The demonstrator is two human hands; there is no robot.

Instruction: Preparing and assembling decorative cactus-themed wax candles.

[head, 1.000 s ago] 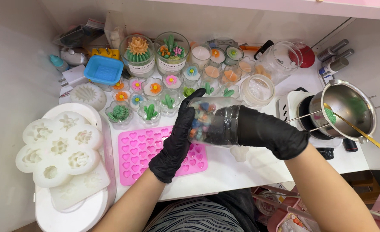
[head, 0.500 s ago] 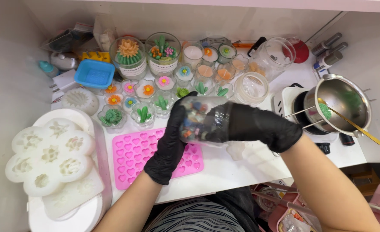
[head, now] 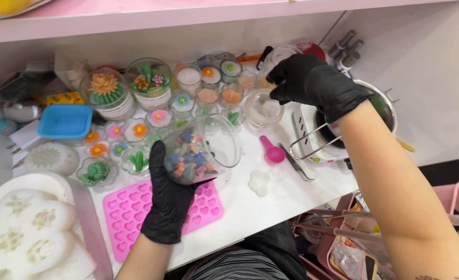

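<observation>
While the person stands over the white desk (head: pixel 286 199), the left hand (head: pixel 168 199), in a black glove, cups a clear glass jar (head: pixel 201 150) from below and behind. Its grip is closed round the jar's lower body, thumb up along the near side. The jar is tilted, mouth toward the right and open, with no lid on it. Inside lies a heap of small coloured wax pieces (head: pixel 188 162), blue, orange and dark among them. The jar is held just above the far edge of a pink heart mould (head: pixel 136 215), which lies flat on the desk.

The right hand (head: pixel 312 83), also gloved in black, is raised well apart from the jar, over the rear right of the desk. Its fingers are curled downward; whether they hold anything I cannot tell. Directly beneath it sits an empty round glass dish (head: pixel 263 108), and beside the wrist a steel melting pot (head: pixel 380 111) rests on a white hotplate (head: pixel 312 132).

A pink scoop (head: pixel 272 152) and metal tweezers (head: pixel 296 165) lie between the jar and the hotplate. Behind the jar stand rows of small flower and cactus candles (head: pixel 136 129). A blue tray (head: pixel 65 122) sits at the left, with white flower moulds (head: pixel 22 233) nearer.
</observation>
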